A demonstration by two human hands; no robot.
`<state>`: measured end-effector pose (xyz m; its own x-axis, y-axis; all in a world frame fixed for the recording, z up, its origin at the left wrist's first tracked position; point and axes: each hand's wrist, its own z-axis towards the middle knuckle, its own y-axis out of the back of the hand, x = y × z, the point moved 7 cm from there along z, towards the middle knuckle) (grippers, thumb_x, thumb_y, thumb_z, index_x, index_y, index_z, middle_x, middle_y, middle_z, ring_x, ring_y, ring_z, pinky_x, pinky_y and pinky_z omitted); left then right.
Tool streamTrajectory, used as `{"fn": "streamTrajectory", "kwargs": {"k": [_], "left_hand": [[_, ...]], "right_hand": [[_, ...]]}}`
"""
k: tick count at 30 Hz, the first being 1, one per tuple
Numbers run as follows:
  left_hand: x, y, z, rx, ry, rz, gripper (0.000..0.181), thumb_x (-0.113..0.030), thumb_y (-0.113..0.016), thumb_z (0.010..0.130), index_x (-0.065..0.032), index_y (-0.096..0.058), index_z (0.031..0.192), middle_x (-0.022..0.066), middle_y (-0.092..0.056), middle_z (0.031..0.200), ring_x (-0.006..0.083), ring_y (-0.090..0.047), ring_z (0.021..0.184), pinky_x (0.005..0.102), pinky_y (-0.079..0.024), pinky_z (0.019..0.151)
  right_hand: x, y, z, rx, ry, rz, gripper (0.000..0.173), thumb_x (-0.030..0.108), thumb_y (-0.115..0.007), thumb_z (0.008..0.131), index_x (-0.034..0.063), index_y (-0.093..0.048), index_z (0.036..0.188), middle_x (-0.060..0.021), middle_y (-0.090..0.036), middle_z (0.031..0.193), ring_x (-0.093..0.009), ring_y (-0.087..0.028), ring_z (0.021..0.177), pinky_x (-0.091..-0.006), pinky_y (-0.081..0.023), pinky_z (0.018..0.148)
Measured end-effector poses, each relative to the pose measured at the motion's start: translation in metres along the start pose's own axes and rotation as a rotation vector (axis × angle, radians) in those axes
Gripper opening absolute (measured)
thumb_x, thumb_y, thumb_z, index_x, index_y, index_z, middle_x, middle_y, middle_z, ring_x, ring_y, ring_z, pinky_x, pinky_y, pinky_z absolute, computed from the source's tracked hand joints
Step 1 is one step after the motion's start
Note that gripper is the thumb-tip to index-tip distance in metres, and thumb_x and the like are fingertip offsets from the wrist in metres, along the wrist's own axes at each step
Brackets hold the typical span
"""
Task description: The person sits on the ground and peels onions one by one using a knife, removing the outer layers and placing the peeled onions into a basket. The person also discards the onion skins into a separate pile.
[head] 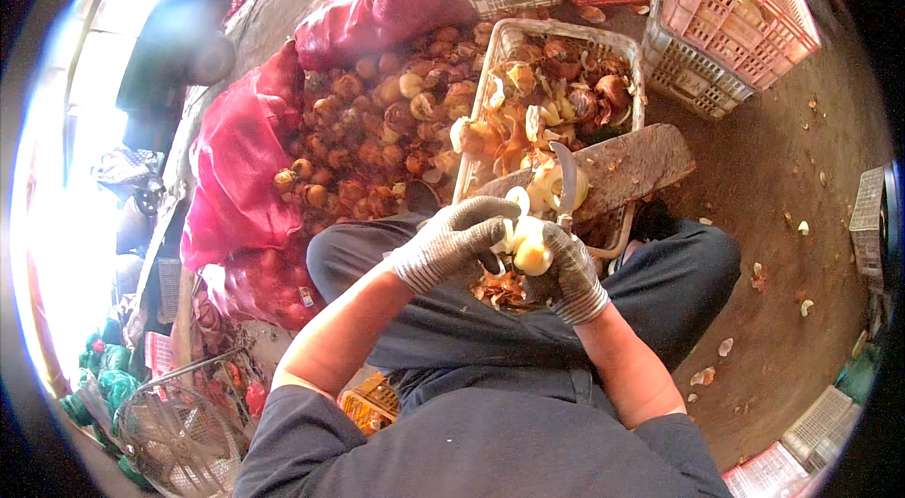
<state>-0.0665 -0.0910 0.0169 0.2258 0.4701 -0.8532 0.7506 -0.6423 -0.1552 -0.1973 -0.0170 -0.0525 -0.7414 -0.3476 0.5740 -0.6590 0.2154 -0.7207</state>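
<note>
A partly peeled onion is between my two gloved hands, above my lap. My left hand, in a grey-and-white knit glove, grips its left side, with pale strips of onion layer at the fingertips. In my right hand is a curved knife, its blade pointing up and away from me; the thumb rests against the onion. Just beyond, a cut pale onion lies on a worn wooden board. Loose brown skins lie below the hands.
The board crosses a dirty white crate of onions and peelings. To the left, a red mesh sack lies open around many onions. Stacked plastic crates stand at the far right. A fan is at lower left. Peel scraps dot the floor.
</note>
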Motion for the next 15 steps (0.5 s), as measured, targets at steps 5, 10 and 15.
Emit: {"fn": "streamTrajectory", "kwargs": {"k": [5,10,15], "left_hand": [[0.013,0.004,0.0,-0.058,-0.006,-0.227,0.045,-0.021,-0.069,0.093,0.0014,-0.056,0.129,0.0085,-0.066,0.107,0.0138,-0.065,0.079,0.0279,-0.057,0.068],[0.024,0.021,0.005,-0.142,-0.001,-0.486,0.047,-0.019,-0.073,0.089,-0.0034,-0.055,0.129,0.008,-0.068,0.102,0.0177,-0.068,0.085,0.0311,-0.059,0.069],[0.023,0.023,0.024,-0.054,-0.135,-0.878,0.04,-0.025,-0.066,0.094,-0.007,-0.054,0.128,0.0131,-0.066,0.107,0.0251,-0.069,0.092,0.0364,-0.06,0.073]], "right_hand": [[0.003,-0.003,0.0,0.029,0.003,0.06,0.042,0.038,-0.06,0.097,0.0,-0.064,0.114,-0.0057,-0.069,0.099,-0.014,-0.066,0.086,-0.0277,-0.054,0.073],[0.006,-0.008,-0.003,0.03,-0.048,0.355,0.043,0.034,-0.063,0.095,-0.0017,-0.061,0.118,-0.0088,-0.07,0.106,-0.018,-0.068,0.094,-0.0325,-0.056,0.084],[0.012,-0.006,0.0,-0.028,-0.03,0.401,0.043,0.031,-0.064,0.094,-0.0032,-0.06,0.12,-0.0114,-0.07,0.108,-0.022,-0.069,0.094,-0.0334,-0.057,0.084]]}}
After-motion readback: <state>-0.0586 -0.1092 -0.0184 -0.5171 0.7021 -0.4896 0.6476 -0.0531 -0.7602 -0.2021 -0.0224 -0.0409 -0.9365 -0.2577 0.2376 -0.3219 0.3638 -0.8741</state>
